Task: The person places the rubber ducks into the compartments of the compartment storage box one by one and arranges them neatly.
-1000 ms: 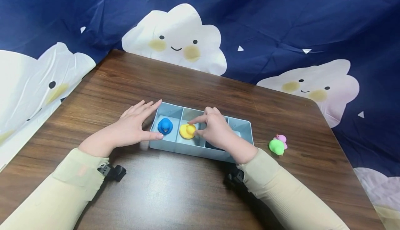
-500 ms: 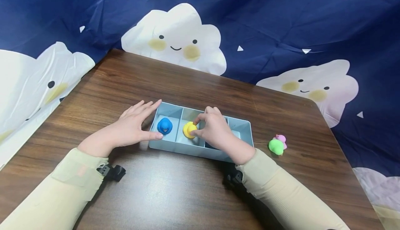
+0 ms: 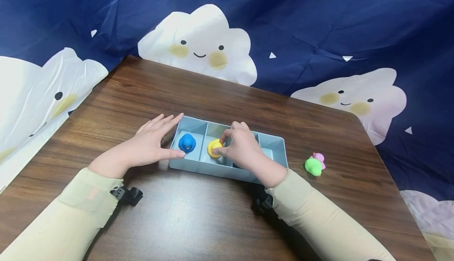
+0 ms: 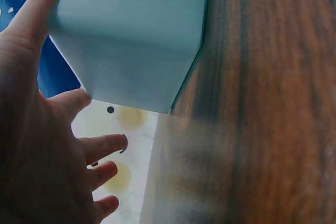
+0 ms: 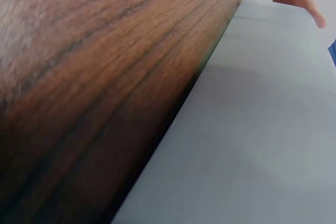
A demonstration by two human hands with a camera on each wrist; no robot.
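A light blue divided box (image 3: 205, 169) lies across the middle of the table. My left hand (image 3: 150, 142) spreads over its left end, with the thumb and index fingertip at the rim; in the left wrist view those fingers touch the box's end (image 4: 126, 45). A blue toy duck (image 3: 186, 143) sits in the leftmost compartment. One compartment to the right, my right hand (image 3: 244, 146) pinches a yellow toy duck (image 3: 213, 149) between thumb and index finger, low in the box. The right hand and its duck are out of the right wrist view, which shows the box's long wall (image 5: 231, 119).
Right of the box, a green toy duck (image 3: 313, 166) and a pink one (image 3: 319, 157) lie close together on the wooden table (image 3: 170, 221). A blue cloth with clouds (image 3: 202, 44) hangs behind the table's far edge. The right hand hides part of the box's right-hand compartments.
The yellow duck has shifted slightly right within its compartment, and my right thumb and index finger have drawn in around it. The left hand, box and other ducks have stayed put.
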